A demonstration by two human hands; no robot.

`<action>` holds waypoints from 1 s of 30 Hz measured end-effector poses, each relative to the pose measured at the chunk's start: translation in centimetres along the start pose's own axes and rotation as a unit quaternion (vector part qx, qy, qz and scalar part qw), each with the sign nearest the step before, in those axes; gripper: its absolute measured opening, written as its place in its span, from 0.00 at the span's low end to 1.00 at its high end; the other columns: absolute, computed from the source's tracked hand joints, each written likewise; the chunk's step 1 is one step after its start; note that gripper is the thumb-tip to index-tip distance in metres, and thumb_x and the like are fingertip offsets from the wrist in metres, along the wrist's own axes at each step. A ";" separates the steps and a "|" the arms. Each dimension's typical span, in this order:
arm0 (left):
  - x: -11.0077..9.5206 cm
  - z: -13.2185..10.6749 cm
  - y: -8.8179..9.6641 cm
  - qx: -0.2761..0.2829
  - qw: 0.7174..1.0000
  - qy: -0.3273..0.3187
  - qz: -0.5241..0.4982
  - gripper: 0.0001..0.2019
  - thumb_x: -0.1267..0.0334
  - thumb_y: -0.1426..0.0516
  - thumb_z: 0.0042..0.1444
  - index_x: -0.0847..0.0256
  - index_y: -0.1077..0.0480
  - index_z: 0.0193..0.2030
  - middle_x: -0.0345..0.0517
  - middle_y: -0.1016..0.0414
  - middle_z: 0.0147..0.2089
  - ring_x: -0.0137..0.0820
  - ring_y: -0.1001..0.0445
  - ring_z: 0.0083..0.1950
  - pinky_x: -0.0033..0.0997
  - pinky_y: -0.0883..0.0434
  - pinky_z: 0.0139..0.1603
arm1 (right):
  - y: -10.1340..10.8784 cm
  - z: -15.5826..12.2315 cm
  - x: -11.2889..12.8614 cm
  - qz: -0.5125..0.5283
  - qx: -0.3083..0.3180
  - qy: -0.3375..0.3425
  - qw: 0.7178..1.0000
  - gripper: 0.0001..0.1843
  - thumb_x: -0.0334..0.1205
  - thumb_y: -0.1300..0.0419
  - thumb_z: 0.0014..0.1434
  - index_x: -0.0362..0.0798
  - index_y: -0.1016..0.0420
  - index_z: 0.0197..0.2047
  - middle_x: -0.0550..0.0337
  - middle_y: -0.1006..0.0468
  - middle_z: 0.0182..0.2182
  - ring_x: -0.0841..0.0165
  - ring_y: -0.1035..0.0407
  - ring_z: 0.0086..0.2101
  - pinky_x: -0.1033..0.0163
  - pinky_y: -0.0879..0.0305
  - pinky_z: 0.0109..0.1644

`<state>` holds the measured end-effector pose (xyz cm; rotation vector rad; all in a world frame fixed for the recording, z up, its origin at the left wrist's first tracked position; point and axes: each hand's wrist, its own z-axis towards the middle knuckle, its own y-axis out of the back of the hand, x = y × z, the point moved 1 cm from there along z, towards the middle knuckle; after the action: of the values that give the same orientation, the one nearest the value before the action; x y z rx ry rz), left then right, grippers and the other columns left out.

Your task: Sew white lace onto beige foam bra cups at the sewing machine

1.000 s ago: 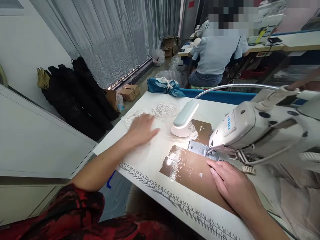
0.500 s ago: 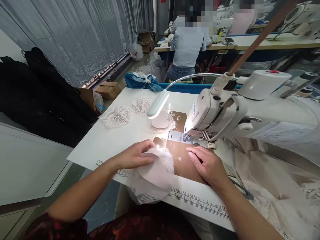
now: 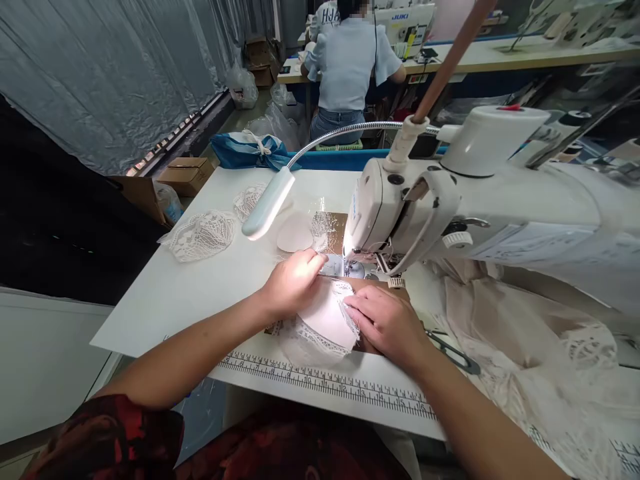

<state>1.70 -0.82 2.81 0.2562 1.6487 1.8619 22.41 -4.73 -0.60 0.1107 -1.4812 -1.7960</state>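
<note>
A white padded cup edged with lace lies on the table in front of the sewing machine. My left hand is closed on the cup's upper left edge, close to the needle plate. On the cup's right edge rests my right hand, its fingers curled and pinching the lace. The machine's lamp shines down on both hands.
Two loose lace pieces and another pale cup lie further back on the white table. Scissors and cream fabric lie to the right. A printed ruler runs along the front edge. A person in a light blue top sits behind.
My left hand left the lace pile at the back, brought a lace cup to the front and slid it toward the needle. My right hand moved onto the cup. The camera turned right.
</note>
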 end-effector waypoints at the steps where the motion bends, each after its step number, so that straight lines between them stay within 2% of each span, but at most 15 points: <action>1: -0.3 -0.2 0.1 -0.001 0.999 -0.039 0.031 0.11 0.69 0.51 0.59 0.65 0.31 0.46 0.51 0.27 0.39 0.37 0.29 0.38 0.36 0.30 0.37 | 0.0 0.0 0.0 -0.005 -0.002 -0.007 1.000 0.12 0.36 0.47 0.63 0.48 0.22 0.40 0.58 0.24 0.32 0.67 0.30 0.35 0.62 0.36 0.40; 4: -1.3 -0.5 -0.3 0.035 0.984 -0.165 0.051 0.12 0.67 0.53 0.64 0.65 0.29 0.43 0.52 0.25 0.41 0.36 0.28 0.40 0.37 0.29 0.40 | -0.1 0.1 0.0 -0.023 0.001 -0.015 1.000 0.12 0.34 0.47 0.62 0.47 0.22 0.40 0.58 0.24 0.31 0.67 0.30 0.35 0.62 0.37 0.39; 6: -1.6 -0.6 -1.1 0.045 0.979 -0.192 0.044 0.12 0.66 0.52 0.64 0.66 0.29 0.46 0.54 0.24 0.46 0.37 0.27 0.44 0.38 0.28 0.44 | -0.1 0.2 0.1 -0.045 0.001 -0.020 0.999 0.12 0.35 0.47 0.62 0.47 0.22 0.41 0.58 0.23 0.31 0.67 0.30 0.35 0.62 0.37 0.40; 10: -1.2 -0.6 -2.2 0.032 0.984 -0.174 0.033 0.15 0.63 0.51 0.64 0.69 0.31 0.52 0.58 0.28 0.56 0.42 0.29 0.54 0.43 0.28 0.49 | 0.0 0.5 0.2 -0.098 0.008 -0.041 0.994 0.13 0.36 0.49 0.63 0.47 0.23 0.45 0.56 0.22 0.35 0.66 0.30 0.35 0.62 0.38 0.38; 15: -0.3 -0.4 -2.1 0.052 0.985 -0.164 0.031 0.21 0.60 0.51 0.64 0.71 0.35 0.58 0.60 0.31 0.60 0.44 0.32 0.58 0.46 0.30 0.54 | 0.0 1.0 0.3 -0.129 0.024 -0.063 0.989 0.14 0.35 0.50 0.62 0.47 0.24 0.46 0.55 0.22 0.37 0.65 0.29 0.34 0.62 0.39 0.35; 20: 0.5 0.2 -2.5 0.061 0.982 -0.175 0.041 0.21 0.61 0.51 0.64 0.70 0.34 0.59 0.57 0.32 0.61 0.45 0.37 0.62 0.47 0.33 0.58 | -0.2 1.4 0.3 -0.168 0.021 -0.079 0.982 0.16 0.34 0.50 0.62 0.49 0.24 0.47 0.55 0.21 0.34 0.65 0.28 0.33 0.62 0.40 0.32; 24: 0.5 0.6 -2.0 0.015 0.979 -0.192 0.071 0.19 0.61 0.52 0.65 0.71 0.32 0.56 0.58 0.31 0.59 0.47 0.36 0.60 0.47 0.34 0.57 | -0.2 1.3 0.2 -0.165 0.023 -0.082 0.983 0.16 0.34 0.49 0.61 0.51 0.23 0.47 0.57 0.20 0.34 0.65 0.28 0.34 0.63 0.41 0.30; 26: 0.2 0.7 -1.6 0.002 0.973 -0.216 0.076 0.17 0.64 0.54 0.66 0.70 0.31 0.53 0.58 0.30 0.57 0.44 0.34 0.57 0.45 0.33 0.54 | -0.4 1.2 0.1 -0.169 0.027 -0.082 0.982 0.16 0.35 0.49 0.62 0.52 0.23 0.47 0.56 0.20 0.35 0.65 0.28 0.34 0.63 0.41 0.30; 30: -0.3 0.5 -1.4 0.048 0.968 -0.241 0.054 0.15 0.67 0.55 0.67 0.66 0.31 0.53 0.54 0.27 0.53 0.39 0.30 0.49 0.39 0.31 0.47 | -0.9 0.7 -0.2 -0.175 0.029 -0.088 0.980 0.18 0.38 0.48 0.63 0.50 0.24 0.52 0.53 0.20 0.37 0.62 0.28 0.37 0.63 0.38 0.31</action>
<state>2.63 -0.57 1.60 0.7888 1.4027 1.6288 21.75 -4.00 -1.22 0.2621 -1.7255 -2.0857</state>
